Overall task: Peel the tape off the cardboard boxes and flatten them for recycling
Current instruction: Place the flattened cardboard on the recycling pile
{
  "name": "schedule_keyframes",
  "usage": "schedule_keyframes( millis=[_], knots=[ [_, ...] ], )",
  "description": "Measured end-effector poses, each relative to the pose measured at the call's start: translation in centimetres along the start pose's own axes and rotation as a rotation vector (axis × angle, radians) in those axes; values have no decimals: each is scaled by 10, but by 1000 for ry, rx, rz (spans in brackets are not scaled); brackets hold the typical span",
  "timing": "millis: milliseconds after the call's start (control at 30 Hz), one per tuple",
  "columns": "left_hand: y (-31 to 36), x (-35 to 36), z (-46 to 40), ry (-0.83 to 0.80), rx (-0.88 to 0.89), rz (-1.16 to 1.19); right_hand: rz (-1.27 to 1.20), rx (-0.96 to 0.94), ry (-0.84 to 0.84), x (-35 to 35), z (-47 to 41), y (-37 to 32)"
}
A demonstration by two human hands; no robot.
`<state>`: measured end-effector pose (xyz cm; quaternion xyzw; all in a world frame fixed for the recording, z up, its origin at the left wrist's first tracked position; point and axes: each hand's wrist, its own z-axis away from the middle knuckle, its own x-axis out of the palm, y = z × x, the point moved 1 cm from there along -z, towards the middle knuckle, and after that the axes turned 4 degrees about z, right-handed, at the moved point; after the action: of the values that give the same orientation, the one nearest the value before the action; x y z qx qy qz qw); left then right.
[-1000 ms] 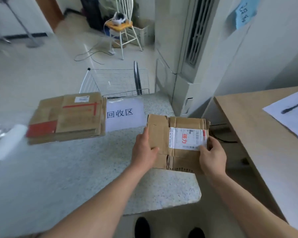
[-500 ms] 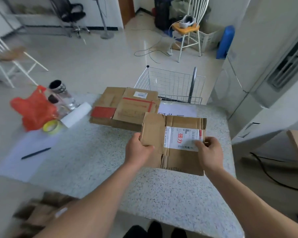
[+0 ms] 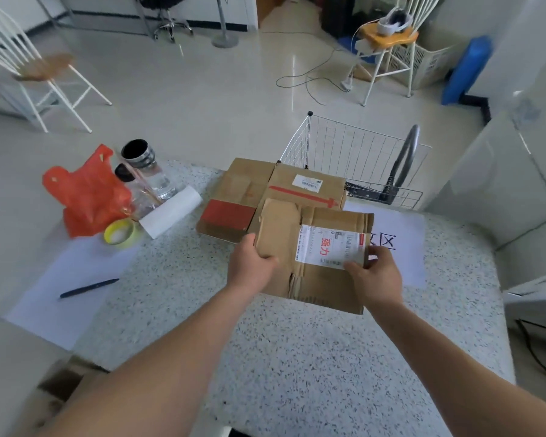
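Observation:
I hold a flattened brown cardboard box with a white shipping label just above the speckled table. My left hand grips its left edge and my right hand grips its right edge near the label. Its far edge overlaps a stack of flattened boxes with red tape and a red panel, lying at the table's far side.
A white paper sign lies under the held box's right side. At the left sit a red plastic bag, a clear bottle, a white roll, a yellow tape roll and a pen on paper. A wire basket stands behind the table.
The held box has moved forward and left, over the near edge of the stack and the sign. My view has turned left, away from the wooden desk.

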<state>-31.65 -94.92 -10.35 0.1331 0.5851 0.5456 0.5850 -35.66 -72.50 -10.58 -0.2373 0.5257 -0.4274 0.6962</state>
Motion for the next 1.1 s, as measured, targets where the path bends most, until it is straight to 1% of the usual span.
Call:
schedule_keyframes(
  millis=[100,267,433,533,600,667,733,800,833,900,967,1100],
  knots=[
    [-4,-16,-58,-11,21,-25,3,18,11,37,-29,-28],
    [-5,-30,-144,-37,48,-127,22,17,80,87,-82,-67],
    [-13,-29,-204,-100,48,-164,81,2,103,120,-120,-78],
    [-17,-26,-221,-131,68,-216,215,-12,124,132,-134,-74],
    [-21,-23,-225,-89,149,-305,269,-41,151,138,-136,-72],
    [-20,-19,-228,-33,336,-426,399,-181,199,144,-138,-74],
    [-20,-10,-234,-89,510,-537,600,-335,172,153,-145,-74],
    [-20,0,-240,-195,630,-651,774,-376,84,162,-153,-72],
    [-22,5,-243,-240,661,-710,844,-371,44,165,-157,-68],
    [-29,13,-249,-317,665,-793,932,-363,-14,172,-162,-59],
    [-38,19,-253,-353,634,-826,944,-360,-36,176,-164,-50],
    [-52,26,-254,-289,650,-843,916,-341,-31,182,-164,-41]
  ],
)
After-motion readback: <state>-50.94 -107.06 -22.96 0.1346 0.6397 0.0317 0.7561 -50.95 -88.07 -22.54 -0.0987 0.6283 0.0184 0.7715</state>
